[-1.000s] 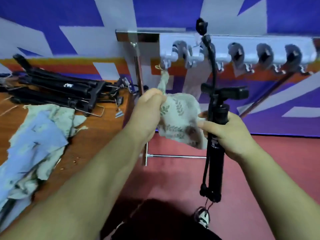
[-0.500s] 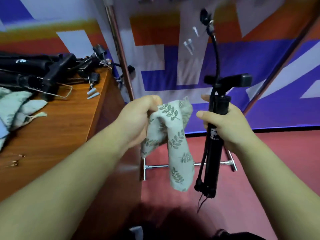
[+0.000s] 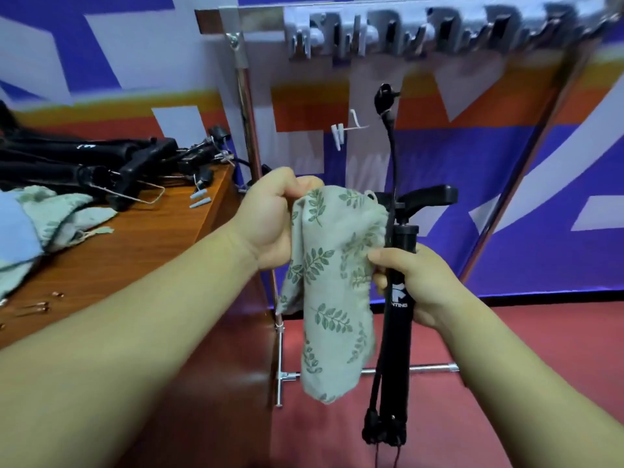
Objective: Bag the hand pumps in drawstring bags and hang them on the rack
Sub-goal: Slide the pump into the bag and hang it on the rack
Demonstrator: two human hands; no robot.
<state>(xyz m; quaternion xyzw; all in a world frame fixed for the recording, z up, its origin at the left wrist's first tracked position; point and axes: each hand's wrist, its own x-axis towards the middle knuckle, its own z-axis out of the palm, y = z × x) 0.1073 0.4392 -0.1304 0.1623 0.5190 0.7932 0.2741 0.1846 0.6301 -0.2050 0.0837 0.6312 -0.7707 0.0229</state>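
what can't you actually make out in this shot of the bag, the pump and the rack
Head view, the only one:
- drawstring bag mouth: bunched in the left hand, open or closed unclear.
- rack hooks: motion-blurred, top cut by the frame edge.
- hand pump lettering: partly covered by the right hand.
- spare pumps on the table: cut off by the left edge.

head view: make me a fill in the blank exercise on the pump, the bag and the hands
The left hand grips a drawstring bag printed with green ____.
The right hand holds a hand pump coloured ____.
The spare pumps lie on the table on the person's ____ side.
Missing words: leaves; black; left.
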